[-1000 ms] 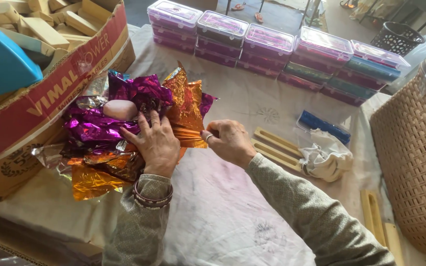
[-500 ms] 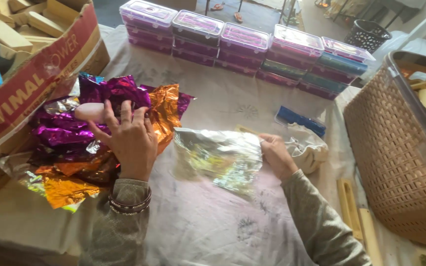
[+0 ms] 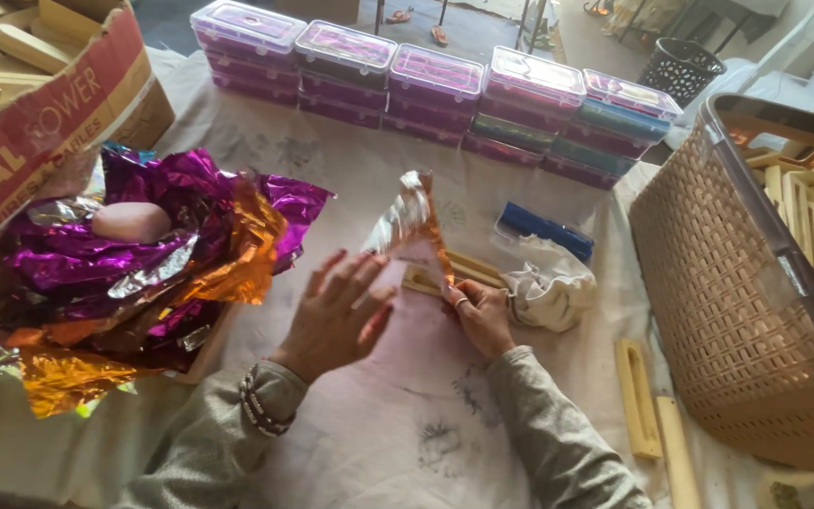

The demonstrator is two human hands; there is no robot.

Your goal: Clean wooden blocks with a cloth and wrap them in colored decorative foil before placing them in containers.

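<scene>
Pale cloth [image 3: 407, 443] covers the table in the head view, with stacked lidded boxes [image 3: 440, 85] along the far edge and a woven basket [image 3: 737, 311] at right; the foil sheet [image 3: 412, 226] stands up between the hands, long axis running away from the person; the right hand [image 3: 482, 316] pinches its near corner, nearer; the left hand [image 3: 336, 311] lies open, fingers spread, just beside; foil pile [image 3: 143, 283] lies well left.
</scene>
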